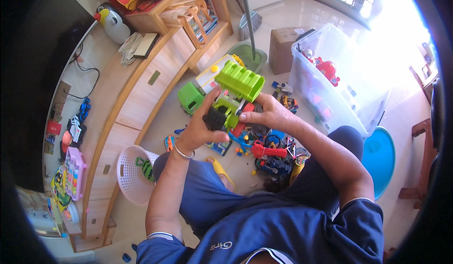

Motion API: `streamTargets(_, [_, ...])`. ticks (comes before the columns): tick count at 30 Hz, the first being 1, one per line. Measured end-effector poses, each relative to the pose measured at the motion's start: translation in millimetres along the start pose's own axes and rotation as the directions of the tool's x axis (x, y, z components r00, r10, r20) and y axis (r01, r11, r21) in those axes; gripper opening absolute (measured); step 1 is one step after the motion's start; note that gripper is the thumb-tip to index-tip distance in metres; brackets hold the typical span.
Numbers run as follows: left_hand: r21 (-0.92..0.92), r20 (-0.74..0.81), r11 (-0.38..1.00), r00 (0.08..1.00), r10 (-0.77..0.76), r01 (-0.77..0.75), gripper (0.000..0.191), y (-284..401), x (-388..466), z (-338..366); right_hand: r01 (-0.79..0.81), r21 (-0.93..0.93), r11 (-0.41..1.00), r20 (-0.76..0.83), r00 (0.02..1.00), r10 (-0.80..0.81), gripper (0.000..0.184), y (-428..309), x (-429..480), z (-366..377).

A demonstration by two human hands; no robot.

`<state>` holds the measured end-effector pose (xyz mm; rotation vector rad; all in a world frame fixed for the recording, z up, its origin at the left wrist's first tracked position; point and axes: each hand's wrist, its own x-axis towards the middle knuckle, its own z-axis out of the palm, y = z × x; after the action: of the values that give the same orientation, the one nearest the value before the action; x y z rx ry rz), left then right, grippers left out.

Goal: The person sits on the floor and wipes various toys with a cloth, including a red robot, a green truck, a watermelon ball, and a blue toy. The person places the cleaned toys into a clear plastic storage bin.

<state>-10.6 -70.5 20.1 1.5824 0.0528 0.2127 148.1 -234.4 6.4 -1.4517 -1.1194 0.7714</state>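
A lime-green toy truck [240, 82] with a ribbed bed and black wheels is held up in front of me, tilted. My left hand [198, 124] grips it by the wheel end, its thumb spread away below. My right hand [274, 113] holds its other side, thumb against the underside. Some of the fingers are hidden behind the toy. Below it on the floor lies a heap of toys, with a red toy piece [269, 151] and small bicycle-like toys [292, 151] among them. A larger green and white toy truck [191, 97] stands just beyond my left hand.
A clear plastic bin [339, 94] holding toys stands at right, by a cardboard box [283, 50]. A green dustpan [260, 59] and broom [250, 23] are behind. At left are a white perforated basket [132, 175] and a wooden cabinet [141, 90]. A blue round stool or tub [380, 161] is beside my knee.
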Motion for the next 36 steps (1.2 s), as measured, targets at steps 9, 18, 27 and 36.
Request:
streamTargets(9, [0.565,-0.046,0.803,0.964,0.261,-0.19,0.09,-14,2,6,0.051,-0.31,0.949,0.144,0.989,-0.005,0.043,12,0,-15])
streamTargets(18, [0.688,-0.08,0.709,0.953,0.292,-0.159,0.077,-24,8,8,0.39,-0.626,0.675,-0.165,0.78,-0.604,0.031,-25,7,-18])
streamTargets(27, [0.55,-0.046,0.825,0.981,0.186,-0.131,0.075,-19,9,17,-0.055,-0.101,0.993,-0.238,0.971,0.03,0.032,32,31,-18])
streamTargets(36, [-0.635,-0.133,0.77,0.99,-0.04,-0.054,0.074,-17,2,10,-0.281,0.445,0.85,-0.083,0.933,0.351,0.035,57,35,-5])
